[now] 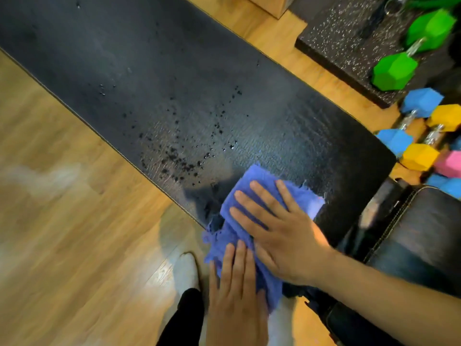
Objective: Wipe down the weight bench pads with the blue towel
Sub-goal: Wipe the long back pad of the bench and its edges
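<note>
Glossy wood-plank floor (pixel 62 233), washed with pale glare at left. Upper right, speckled black mat (pixel 349 33) carrying a green dumbbell (pixel 415 47). Just beside the mat, on bare floor, blue dumbbell (pixel 409 119), yellow dumbbell (pixel 435 134) and pink dumbbell (pixel 450 163), packed close together. At top edge, corner of a cardboard box (pixel 269 3).

Long black bench pad (pixel 174 83), droplets (pixel 179 156) beaded mid-surface. Blue towel (pixel 239 221) at its five-o'clock corner, draped over the edge. Right hand (pixel 279 228) flat on the towel, fingers spread; left hand (pixel 234 295) flat on the hanging part. Second pad (pixel 419 245) at four o'clock. Coloured dumbbells (pixel 399 68) at two o'clock.
</note>
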### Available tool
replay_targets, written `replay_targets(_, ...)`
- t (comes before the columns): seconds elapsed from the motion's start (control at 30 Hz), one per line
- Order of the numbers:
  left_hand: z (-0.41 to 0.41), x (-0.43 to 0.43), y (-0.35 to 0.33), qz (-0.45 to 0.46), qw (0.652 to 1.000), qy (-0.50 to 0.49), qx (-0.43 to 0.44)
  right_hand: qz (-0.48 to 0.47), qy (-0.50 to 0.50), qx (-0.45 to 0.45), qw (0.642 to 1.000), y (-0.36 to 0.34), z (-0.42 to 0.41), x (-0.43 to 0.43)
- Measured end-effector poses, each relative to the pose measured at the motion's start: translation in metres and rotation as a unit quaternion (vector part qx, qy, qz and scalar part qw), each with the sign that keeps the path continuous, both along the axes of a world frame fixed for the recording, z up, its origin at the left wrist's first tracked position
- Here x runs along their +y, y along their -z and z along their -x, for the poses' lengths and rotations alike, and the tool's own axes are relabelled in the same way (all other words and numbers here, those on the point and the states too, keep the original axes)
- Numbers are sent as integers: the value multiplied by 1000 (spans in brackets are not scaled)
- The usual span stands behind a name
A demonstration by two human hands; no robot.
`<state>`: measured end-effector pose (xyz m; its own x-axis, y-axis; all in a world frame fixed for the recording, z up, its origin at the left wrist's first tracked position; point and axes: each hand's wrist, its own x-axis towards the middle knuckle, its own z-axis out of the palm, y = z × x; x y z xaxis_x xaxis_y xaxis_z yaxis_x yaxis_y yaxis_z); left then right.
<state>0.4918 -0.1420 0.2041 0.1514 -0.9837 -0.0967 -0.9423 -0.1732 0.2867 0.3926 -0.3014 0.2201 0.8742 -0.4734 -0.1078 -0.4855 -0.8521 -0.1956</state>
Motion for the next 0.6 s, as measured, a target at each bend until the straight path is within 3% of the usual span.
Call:
replay_targets(0.1, -28, 5, -5, 5, 994, 101, -30, -12, -34, -1, 999, 1, 2, 9)
replay_targets(0.2, -27, -53, -20, -12, 985, 173, 10, 7, -27, 0, 1000, 1, 18, -42)
replay_targets(0.4, 4, -165, -18, -14, 986, 159, -39, 45, 62, 41, 996, 4, 54, -147)
replay_targets(0.53, 14, -124, -21, -17, 991, 129, -22, 69, 154, 22, 985, 4, 37, -94)
replay_targets(0.6, 12, -68, -19, -28, 991, 129, -17, 38, 149, -7, 988, 1, 31, -35)
